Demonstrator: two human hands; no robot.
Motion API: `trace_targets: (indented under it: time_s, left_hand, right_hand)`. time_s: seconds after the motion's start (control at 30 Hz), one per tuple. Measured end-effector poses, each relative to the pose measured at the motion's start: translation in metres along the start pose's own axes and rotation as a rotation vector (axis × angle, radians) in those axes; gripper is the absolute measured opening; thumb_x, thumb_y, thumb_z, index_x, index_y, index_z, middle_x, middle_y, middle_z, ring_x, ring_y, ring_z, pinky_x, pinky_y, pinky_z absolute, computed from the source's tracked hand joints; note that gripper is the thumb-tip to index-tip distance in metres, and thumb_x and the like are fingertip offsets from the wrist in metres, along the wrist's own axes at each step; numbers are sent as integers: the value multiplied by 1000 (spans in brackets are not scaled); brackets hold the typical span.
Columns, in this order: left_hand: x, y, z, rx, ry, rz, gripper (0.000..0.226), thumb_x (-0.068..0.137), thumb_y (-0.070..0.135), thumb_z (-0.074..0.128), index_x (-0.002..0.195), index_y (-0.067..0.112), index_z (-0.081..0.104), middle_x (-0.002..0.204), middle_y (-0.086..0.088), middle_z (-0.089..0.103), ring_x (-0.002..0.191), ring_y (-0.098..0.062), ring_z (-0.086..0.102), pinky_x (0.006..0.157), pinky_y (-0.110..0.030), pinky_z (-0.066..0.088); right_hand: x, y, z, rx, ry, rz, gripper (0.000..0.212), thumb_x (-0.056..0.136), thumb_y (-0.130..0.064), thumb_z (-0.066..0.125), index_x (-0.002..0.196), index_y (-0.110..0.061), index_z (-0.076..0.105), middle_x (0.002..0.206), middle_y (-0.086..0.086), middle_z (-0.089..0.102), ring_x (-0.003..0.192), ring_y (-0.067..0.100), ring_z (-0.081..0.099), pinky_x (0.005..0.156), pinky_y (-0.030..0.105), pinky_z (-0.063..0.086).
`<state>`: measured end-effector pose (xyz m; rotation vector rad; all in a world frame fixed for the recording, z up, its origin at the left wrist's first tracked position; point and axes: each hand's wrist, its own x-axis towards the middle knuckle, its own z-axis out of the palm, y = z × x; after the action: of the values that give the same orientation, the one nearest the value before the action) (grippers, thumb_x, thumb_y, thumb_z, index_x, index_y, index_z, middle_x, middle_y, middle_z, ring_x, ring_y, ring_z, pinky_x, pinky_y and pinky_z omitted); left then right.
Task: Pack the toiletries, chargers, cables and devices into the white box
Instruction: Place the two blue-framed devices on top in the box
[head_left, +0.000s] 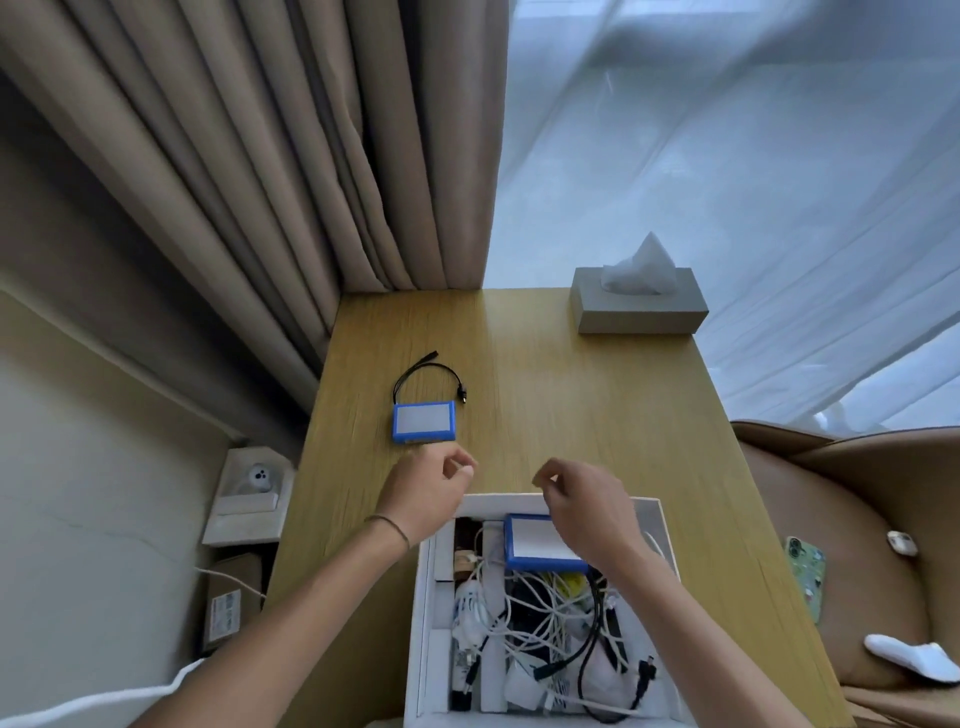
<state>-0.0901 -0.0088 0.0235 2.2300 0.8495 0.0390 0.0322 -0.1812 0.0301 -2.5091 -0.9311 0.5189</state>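
Blue-edged grey drive (424, 422) with black cable (429, 375) on yellow-brown wooden table (571, 415); white box (415, 623)

Wooden table (571, 395), oblong, pale grain. Grey tissue box (638, 306) at far right corner, white tissue (640, 267) standing up from slot. Beige curtain (234, 156) hanging behind far left edge; sheer white curtain (753, 156) beside it. Tan chair (852, 519) to the right, bearing green phone (806, 576), small white case (901, 543), white cloth (914, 659). Cardboard box (231, 597) on floor, left.
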Motion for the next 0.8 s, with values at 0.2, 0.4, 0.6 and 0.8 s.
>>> trace_targets:
  time_s: [0.2,0.4,0.6,0.8]
  left_hand:
    - [39,-32,-16,54,37,-118,14,92,23,56,94,31,68,87,12,66,79,-6,63,69,-27,56]
    - [85,-66,-10,238,-21,-125,36,89,18,58,125,25,57,124,1,56,110,-17,56,84,-34,54]
    - [132,-80,-5,536,-141,-172,74,79,5,67,144,22,35,155,-12,21,113,-28,53,72,-35,53]
    - [161,-90,-2,759,-252,-57,68,79,12,71,139,20,41,134,-8,48,119,-26,48,84,-35,48]
  right_hand:
    - [35,-21,-3,118,33,43,25,97,-18,51,106,-26,73,62,-10,63,51,6,53,50,26,42]
    - [58,-37,10,186,0,44,23,97,-17,53,105,-26,73,67,-4,70,53,16,62,55,37,54]
    - [70,-44,24,209,-40,87,24,96,-16,53,103,-27,72,73,0,73,62,22,68,63,43,60]
    - [69,-47,35,177,-80,115,25,96,-15,52,104,-28,72,74,3,74,62,24,68,61,43,57]
